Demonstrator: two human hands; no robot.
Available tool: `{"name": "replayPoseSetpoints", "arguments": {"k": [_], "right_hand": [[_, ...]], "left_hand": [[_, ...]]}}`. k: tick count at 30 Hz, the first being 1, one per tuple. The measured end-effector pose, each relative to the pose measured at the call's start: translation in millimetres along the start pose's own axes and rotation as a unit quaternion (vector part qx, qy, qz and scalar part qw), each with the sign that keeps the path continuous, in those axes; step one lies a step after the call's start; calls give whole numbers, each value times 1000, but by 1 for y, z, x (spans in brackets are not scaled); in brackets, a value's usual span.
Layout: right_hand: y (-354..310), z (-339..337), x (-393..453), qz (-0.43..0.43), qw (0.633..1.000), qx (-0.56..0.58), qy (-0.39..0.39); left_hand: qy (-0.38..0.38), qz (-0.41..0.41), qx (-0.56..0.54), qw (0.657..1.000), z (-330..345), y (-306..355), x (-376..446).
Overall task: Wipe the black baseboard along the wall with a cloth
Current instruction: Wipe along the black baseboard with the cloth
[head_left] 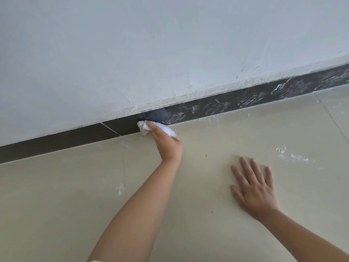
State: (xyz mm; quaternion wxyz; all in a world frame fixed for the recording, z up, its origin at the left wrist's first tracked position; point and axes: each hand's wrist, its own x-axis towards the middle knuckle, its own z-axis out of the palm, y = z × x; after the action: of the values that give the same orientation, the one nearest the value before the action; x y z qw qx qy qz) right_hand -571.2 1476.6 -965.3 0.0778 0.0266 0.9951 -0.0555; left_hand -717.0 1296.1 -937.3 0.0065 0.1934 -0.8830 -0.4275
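Head view looks down at a pale tiled floor [170, 186] meeting a grey-white wall [132, 53], with the black baseboard [117, 129] running diagonally between them. The left hand [166, 142] holds a small white cloth [151, 127] bunched under its fingers [151, 126] and presses it against the baseboard, just right of a thin joint line [110, 128]. The right hand [255, 188] lies flat on the floor, well apart from the cloth, its fingers straight and spread and holding nothing, apparently as a brace. To the left of the cloth the strip looks clean and dark; to the right it is smeared with white streaks [245, 99], so much of the length seems left to do. The cloth looks soft and light and will fold to whatever shape the hand gives it, so a wadded hold with the fingertips behind it should carry pressure best. The baseboard looks rigid and fixed, and should take firm rubbing. White specks [290, 156] lie on the floor nearby.
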Motion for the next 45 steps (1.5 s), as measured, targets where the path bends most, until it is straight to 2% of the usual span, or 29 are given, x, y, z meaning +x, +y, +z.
{"name": "replayPoseSetpoints", "arguments": {"k": [4, 9, 11, 15, 18, 22, 27, 30, 32, 34, 37, 39, 41, 45], "right_hand": [[1, 1, 0, -5, 1000, 23, 10], [1, 0, 1, -16, 999, 34, -5], [2, 2, 1, -13, 999, 31, 5], [2, 6, 1, -12, 999, 29, 32], [3, 8, 1, -20, 999, 21, 42], [4, 7, 1, -18, 999, 25, 32], [4, 9, 2, -11, 999, 37, 24], [6, 10, 1, -10, 998, 46, 37], [5, 10, 1, -10, 998, 49, 40], [5, 9, 2, -11, 998, 53, 41], [5, 8, 2, -13, 998, 56, 36], [5, 9, 1, -14, 998, 53, 35], [5, 8, 1, -15, 999, 40, 33], [4, 5, 1, -15, 999, 25, 27]], "left_hand": [[-55, 23, -11, 998, 24, 15, -14], [-122, 91, -10, 988, 33, 17, -28], [-104, 100, -13, 989, 28, 12, -29], [-7, 51, -10, 999, 13, -3, -22], [-5, 44, 1, 999, 6, -6, -14], [-33, 64, -6, 997, 15, 12, -16], [-114, 116, -21, 986, 35, 34, -32], [-189, 168, 30, 967, 38, 37, -36], [-211, 211, 38, 954, 36, 38, -37], [-183, 219, 21, 958, 31, 38, -39], [-80, 188, -5, 979, 20, 30, -40], [-40, 150, -11, 988, 15, 21, -35], [-30, 122, -11, 992, 13, 19, -28], [-36, 120, -35, 991, 21, 38, -26]]}}
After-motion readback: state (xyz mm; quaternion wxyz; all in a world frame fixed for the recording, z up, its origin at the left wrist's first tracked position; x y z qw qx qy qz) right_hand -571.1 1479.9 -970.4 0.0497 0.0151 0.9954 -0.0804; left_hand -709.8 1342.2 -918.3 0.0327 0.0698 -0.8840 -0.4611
